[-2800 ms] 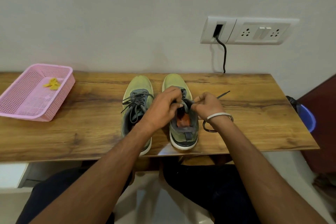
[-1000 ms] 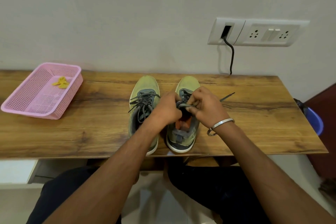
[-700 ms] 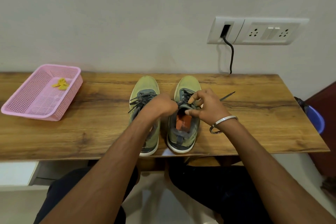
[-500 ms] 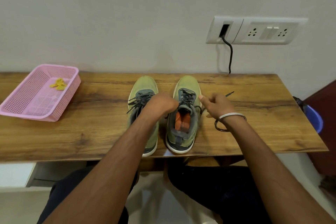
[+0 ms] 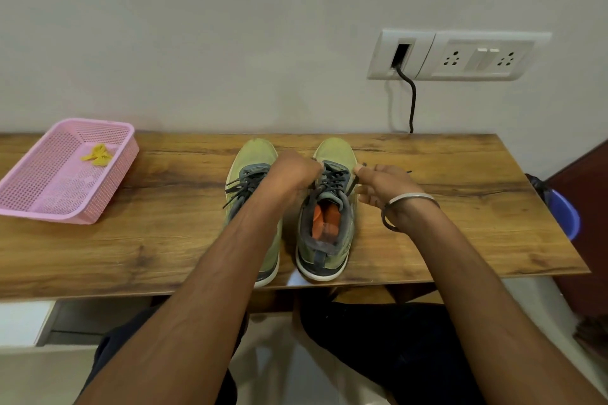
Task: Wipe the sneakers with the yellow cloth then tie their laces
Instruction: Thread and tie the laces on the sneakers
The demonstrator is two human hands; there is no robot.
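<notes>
Fingers [image 5: 362, 171] of right hand [image 5: 383, 186] pinch lace [image 5: 353, 182]; left hand [image 5: 292, 174] fingers hidden, grip unclear.

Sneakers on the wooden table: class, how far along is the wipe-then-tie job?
Wiping looks done: the yellow cloth lies in the pink basket. In hand: left hand and right hand pull the right sneaker laces apart. Left: finishing that knot; the left sneaker laces look loose.

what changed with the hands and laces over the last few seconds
The hands were bunched together over the right sneaker's tongue; now they have pulled apart. The left hand draws one lace end leftward, the right hand the other rightward, pulling the laces tight. The left sneaker, basket and yellow cloth stayed put.
</notes>
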